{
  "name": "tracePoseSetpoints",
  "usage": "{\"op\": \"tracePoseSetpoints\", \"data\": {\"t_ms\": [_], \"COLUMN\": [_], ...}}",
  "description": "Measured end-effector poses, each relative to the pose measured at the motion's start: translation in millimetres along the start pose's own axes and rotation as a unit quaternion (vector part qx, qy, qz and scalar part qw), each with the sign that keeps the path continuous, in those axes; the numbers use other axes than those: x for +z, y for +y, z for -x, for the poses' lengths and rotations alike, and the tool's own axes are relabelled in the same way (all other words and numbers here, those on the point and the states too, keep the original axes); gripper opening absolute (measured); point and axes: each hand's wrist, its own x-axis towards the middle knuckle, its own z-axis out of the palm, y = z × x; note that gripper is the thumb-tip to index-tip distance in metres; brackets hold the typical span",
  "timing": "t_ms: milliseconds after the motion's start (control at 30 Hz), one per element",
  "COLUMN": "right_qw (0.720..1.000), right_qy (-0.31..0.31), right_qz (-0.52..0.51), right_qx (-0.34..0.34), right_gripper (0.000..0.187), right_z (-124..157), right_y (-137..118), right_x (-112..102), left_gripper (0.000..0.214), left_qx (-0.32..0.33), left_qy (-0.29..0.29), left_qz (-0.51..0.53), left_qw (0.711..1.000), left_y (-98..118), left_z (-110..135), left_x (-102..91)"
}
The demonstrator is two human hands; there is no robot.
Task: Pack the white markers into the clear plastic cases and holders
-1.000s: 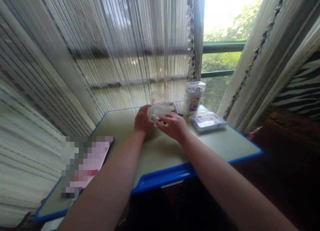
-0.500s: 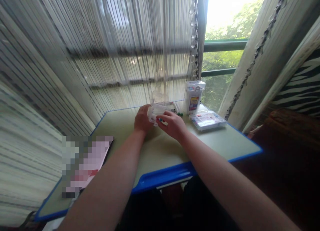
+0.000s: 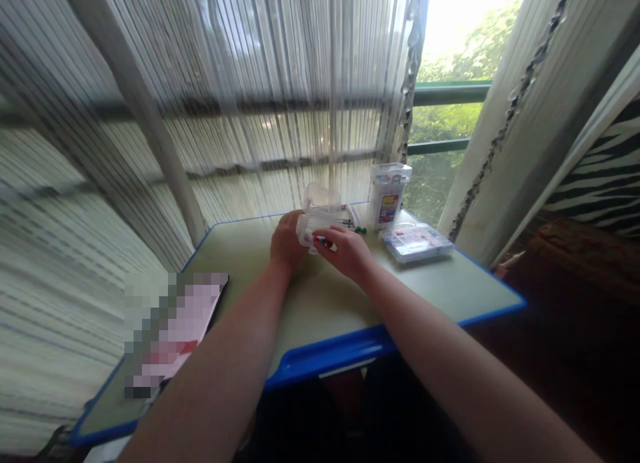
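My left hand is closed round the left side of a clear plastic box whose see-through lid stands raised at the back. The box is tipped, with its near end towards me. At that near end my right hand pinches a small marker with a pink end and dark parts. Its fingers hide most of the marker, and I cannot tell whether more than one is held. Just beyond the right hand, several pens with green ends lie on the table.
A tall clear-lidded container with a label stands at the back right. In front of it lies a flat clear case. On the left is a pink, partly blurred flat object. The table has a raised blue edge; string curtains hang behind.
The right fingers have shifted slightly at the box's near end, and the marker shows a little more. The left hand keeps its hold on the box. The view has turned slightly.
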Motion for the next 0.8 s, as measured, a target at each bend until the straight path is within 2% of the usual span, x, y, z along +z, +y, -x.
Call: {"op": "tracePoseSetpoints", "data": {"t_ms": [267, 333, 433, 500, 567, 633, 733, 800], "right_qw": [1.0, 1.0, 0.991, 0.977, 0.969, 0.963, 0.955, 0.954], "right_qy": [0.002, 0.025, 0.114, 0.146, 0.105, 0.028, -0.085, -0.134], "right_qz": [-0.005, -0.016, -0.001, 0.051, 0.114, 0.159, 0.184, 0.184], "right_qx": [0.001, 0.008, 0.076, 0.144, 0.192, 0.217, 0.216, 0.197], "right_gripper": [0.02, 0.022, 0.026, 0.026, 0.028, 0.034, 0.035, 0.03], "right_z": [0.2, -0.7, -3.8, -5.6, -6.0, -5.0, -3.1, -2.5], "right_y": [-0.8, 1.2, 12.2, 23.2, 33.4, 39.8, 41.6, 40.2], "right_x": [0.4, -1.2, -3.3, -3.1, -1.6, 0.4, 2.1, 1.9], "left_gripper": [0.028, 0.029, 0.036, 0.036, 0.033, 0.03, 0.029, 0.029], "left_qx": [0.013, 0.01, 0.004, -0.004, -0.016, -0.026, -0.028, -0.027], "left_qy": [0.005, 0.008, 0.007, 0.004, 0.001, 0.003, 0.017, 0.023], "left_qz": [0.0, -0.002, 0.002, 0.004, 0.004, 0.007, 0.011, 0.01], "left_qw": [1.0, 1.0, 1.0, 1.0, 1.0, 1.0, 0.999, 0.999], "left_y": [-0.1, 0.0, -1.0, -2.5, -4.3, -6.2, -8.7, -10.1], "left_z": [-0.5, -0.6, -0.8, -1.0, -1.1, -1.1, -1.1, -1.4], "left_x": [0.8, 1.0, 1.8, 2.8, 4.0, 5.2, 6.6, 7.4]}}
